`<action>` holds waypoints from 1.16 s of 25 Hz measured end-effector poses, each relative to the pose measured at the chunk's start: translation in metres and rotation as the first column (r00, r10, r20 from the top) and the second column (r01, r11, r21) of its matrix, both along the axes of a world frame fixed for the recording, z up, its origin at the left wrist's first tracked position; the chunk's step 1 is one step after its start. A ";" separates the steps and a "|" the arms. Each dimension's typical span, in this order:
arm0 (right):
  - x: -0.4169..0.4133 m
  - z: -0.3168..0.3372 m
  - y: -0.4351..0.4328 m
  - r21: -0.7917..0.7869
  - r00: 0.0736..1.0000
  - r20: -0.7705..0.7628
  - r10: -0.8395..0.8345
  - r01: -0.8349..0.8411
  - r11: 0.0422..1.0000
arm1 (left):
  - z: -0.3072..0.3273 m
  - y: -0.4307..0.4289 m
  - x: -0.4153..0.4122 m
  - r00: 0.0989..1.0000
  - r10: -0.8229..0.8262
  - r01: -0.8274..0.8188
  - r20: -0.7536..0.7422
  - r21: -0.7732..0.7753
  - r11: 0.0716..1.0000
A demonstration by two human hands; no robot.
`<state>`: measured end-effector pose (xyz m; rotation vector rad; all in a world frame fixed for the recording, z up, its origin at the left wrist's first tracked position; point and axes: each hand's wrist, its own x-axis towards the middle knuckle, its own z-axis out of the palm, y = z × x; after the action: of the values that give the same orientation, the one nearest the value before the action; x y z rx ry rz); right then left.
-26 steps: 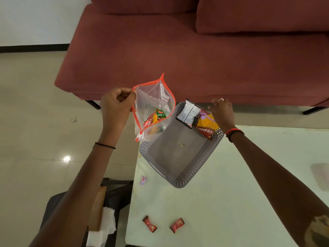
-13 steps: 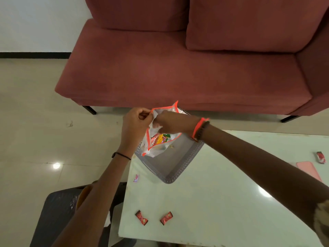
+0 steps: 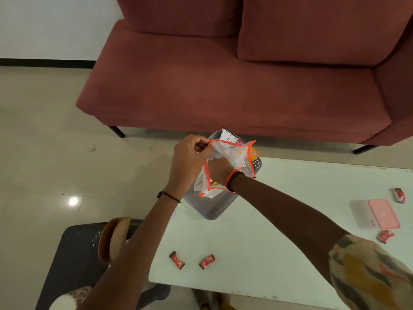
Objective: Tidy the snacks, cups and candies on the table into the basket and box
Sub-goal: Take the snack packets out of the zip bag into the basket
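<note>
Left hand (image 3: 190, 159): pinching bag (image 3: 225, 166) rim, above basket (image 3: 214, 209).
Right hand (image 3: 218, 170): inside bag; grip hidden, cannot tell.
Candies (image 3: 206, 261): nearer than basket.

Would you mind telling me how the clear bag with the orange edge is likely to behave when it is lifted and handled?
The clear bag will probably be floppy: its film creases and sags between the left hand pinching the rim and the right hand reaching inside. It seems light, since a fingertip pinch holds it above the grey basket. The film may be slippery.
</note>
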<state>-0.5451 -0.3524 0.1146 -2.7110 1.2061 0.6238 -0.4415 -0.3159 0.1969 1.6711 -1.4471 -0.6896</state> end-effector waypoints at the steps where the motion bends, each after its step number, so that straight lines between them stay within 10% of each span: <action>1: -0.001 -0.001 0.000 -0.005 1.000 0.014 -0.002 0.002 1.000 | -0.002 0.000 0.001 1.000 0.004 -0.004 0.008 0.007 1.000; 15: -0.004 0.103 -0.011 0.164 0.825 0.500 -0.264 0.209 0.964 | 0.000 -0.011 0.068 0.983 0.177 -0.182 0.046 0.194 0.964; 20: -0.028 0.134 -0.030 0.558 0.403 0.658 -0.636 0.306 0.771 | 0.014 -0.019 0.093 0.985 0.172 -0.174 0.022 0.165 0.971; 24: -0.051 0.133 -0.046 0.853 -0.082 0.522 -0.849 0.040 0.520 | 0.017 -0.025 0.104 0.979 0.205 -0.202 0.002 0.166 0.965; 29: -0.088 0.086 -0.080 0.879 -0.274 0.474 -0.837 0.199 0.433 | 0.015 -0.027 0.121 0.964 0.266 -0.259 -0.026 0.153 0.954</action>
<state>-0.6333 -0.4325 0.2009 -0.9761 1.2794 -0.9020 -0.3204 -0.3430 0.2122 1.9069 -1.1358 -0.6938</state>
